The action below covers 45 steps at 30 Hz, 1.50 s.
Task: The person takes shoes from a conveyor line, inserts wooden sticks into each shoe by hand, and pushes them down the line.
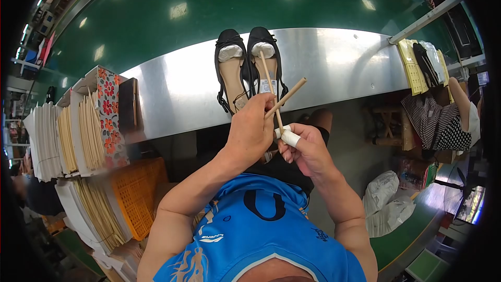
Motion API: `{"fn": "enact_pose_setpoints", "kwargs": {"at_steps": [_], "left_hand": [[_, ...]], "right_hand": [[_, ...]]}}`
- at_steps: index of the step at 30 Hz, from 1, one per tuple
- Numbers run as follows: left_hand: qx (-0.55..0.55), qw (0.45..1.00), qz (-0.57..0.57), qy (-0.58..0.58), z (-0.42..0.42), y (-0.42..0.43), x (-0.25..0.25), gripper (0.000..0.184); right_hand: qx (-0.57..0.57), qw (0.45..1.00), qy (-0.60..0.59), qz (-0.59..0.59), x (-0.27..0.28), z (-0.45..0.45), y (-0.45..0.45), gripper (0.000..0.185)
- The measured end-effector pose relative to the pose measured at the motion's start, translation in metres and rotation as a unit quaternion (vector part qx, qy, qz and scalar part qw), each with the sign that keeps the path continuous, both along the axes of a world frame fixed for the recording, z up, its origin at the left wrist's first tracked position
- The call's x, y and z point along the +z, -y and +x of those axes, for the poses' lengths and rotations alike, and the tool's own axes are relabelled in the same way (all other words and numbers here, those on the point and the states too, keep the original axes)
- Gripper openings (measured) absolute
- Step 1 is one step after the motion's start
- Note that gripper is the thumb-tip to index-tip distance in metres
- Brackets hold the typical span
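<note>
Two thin tan sticks cross between my hands. My left hand (254,125) is closed around the thicker-looking stick (292,91), whose end points up to the right. My right hand (308,151), with white tape wrapped on its fingertips, pinches the lower end of the longer stick (268,73). That stick reaches up over the right black flat shoe (280,70). The left black shoe (221,75) lies beside it, toes pointing away from me. Both shoes have white stuffing in the toes and beige insoles. A label sits in the right shoe.
The shoes rest on a metal ledge (177,83) along a green conveyor belt (229,0). Boxes of tan sticks (91,130) and an orange crate (141,193) stand at left. Yellow sheets (412,68) hang at right, above plastic bags (386,203).
</note>
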<state>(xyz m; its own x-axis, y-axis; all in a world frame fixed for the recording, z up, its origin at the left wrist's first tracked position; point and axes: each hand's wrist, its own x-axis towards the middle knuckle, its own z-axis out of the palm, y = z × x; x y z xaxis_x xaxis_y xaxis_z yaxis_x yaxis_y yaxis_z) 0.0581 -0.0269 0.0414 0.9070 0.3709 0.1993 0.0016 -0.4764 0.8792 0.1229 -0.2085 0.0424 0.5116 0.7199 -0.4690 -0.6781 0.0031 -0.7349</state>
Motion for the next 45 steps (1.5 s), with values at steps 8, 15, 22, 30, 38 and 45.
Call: {"fn": "enact_pose_setpoints", "kwargs": {"at_steps": [8,15,22,30,38,45], "left_hand": [[-0.01,0.998,-0.041,-0.035,-0.001,-0.002,0.002,0.019],[-0.015,0.994,-0.074,-0.083,-0.001,-0.008,0.007,0.019],[-0.004,0.988,-0.12,-0.095,0.002,-0.013,0.001,0.024],[0.001,0.975,-0.183,-0.124,0.008,-0.016,-0.004,0.038],[0.015,0.973,-0.2,-0.114,0.01,-0.012,-0.008,0.043],[0.003,0.962,-0.245,-0.123,0.01,-0.013,0.006,0.039]], "right_hand": [[-0.011,1.0,0.003,0.0,-0.004,0.0,-0.006,0.016],[-0.016,1.0,0.01,0.004,-0.014,0.0,-0.015,0.012],[-0.025,0.999,0.028,0.012,-0.027,0.001,-0.024,0.012],[-0.027,0.999,0.036,-0.003,-0.024,0.004,-0.025,0.01],[-0.006,0.987,0.155,-0.032,-0.025,0.004,-0.026,0.015],[-0.031,0.871,0.484,-0.079,-0.024,0.006,-0.028,0.012]]}}
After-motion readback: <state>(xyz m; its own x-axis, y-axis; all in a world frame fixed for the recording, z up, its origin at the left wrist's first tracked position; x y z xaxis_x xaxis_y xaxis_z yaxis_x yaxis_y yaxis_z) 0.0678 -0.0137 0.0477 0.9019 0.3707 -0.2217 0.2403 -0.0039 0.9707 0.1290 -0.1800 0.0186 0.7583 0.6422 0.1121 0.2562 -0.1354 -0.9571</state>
